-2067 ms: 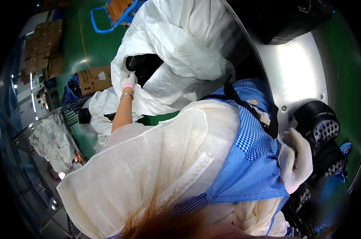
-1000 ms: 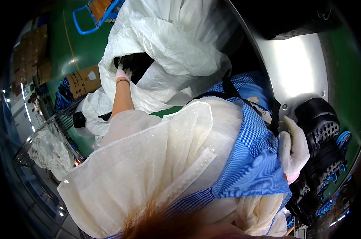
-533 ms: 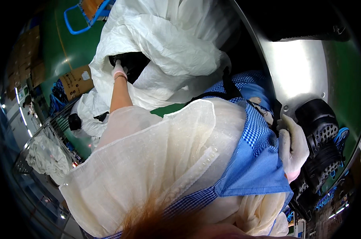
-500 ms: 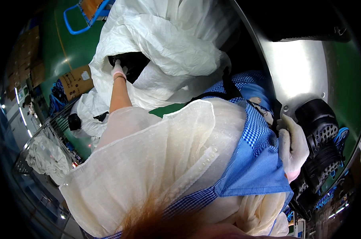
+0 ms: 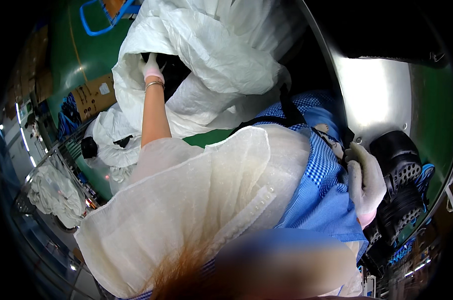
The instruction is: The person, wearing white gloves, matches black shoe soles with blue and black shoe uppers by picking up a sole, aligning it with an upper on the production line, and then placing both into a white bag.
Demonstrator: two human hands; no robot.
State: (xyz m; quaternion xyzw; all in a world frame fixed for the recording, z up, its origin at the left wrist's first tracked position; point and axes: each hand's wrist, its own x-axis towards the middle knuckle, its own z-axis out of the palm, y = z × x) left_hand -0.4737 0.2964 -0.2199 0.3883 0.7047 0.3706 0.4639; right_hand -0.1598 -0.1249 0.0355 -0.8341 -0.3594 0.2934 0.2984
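My left hand, in a white and pink glove, reaches into the mouth of a large white woven sack. Dark contents show inside. The sack's edge and shadow hide the fingertips, so whether they grip anything is unclear. My right hand, also gloved, is low at the right beside my blue checked apron. Its fingers stretch forward with a gap between them, and nothing shows in them. Black clogs with holes in them lie just right of that hand.
A shiny metal surface is at the right, with a black object at its far end. At the left are a cardboard box, a smaller white sack and a wire cart with white sacking. A blue-framed item stands on the green floor.
My left hand has moved slightly farther and to the right, deeper into the sack's mouth. My right hand stays almost in place beside the clogs.
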